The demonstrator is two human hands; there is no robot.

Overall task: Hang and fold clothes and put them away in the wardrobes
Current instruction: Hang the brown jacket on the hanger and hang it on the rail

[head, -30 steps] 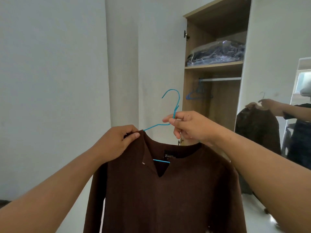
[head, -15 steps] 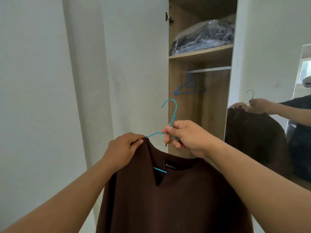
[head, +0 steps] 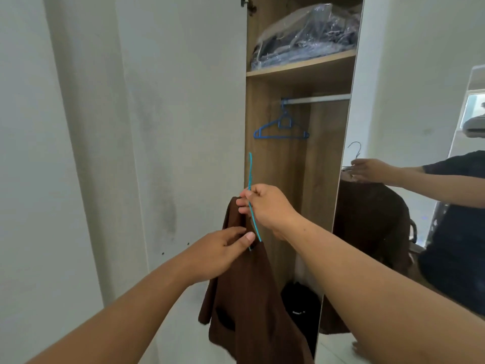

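A brown long-sleeved top (head: 249, 298) hangs on a thin turquoise wire hanger (head: 250, 177), now seen edge-on in front of the open wardrobe (head: 273, 166). My right hand (head: 267, 208) pinches the hanger's neck just below the hook. My left hand (head: 223, 250) holds the near shoulder of the top between thumb and fingers. The wardrobe's metal rail (head: 317, 99) runs above, carrying one empty blue plastic hanger (head: 280, 128).
A wooden shelf (head: 301, 67) above the rail holds clothes in a clear plastic bag (head: 307, 35). A dark bag (head: 299, 308) sits on the wardrobe floor. The white open door (head: 183, 127) stands left; a mirrored door (head: 409, 206) on the right reflects me.
The top and hanger have turned from facing me to edge-on and moved closer to the wardrobe opening. My view has stepped nearer the wardrobe.
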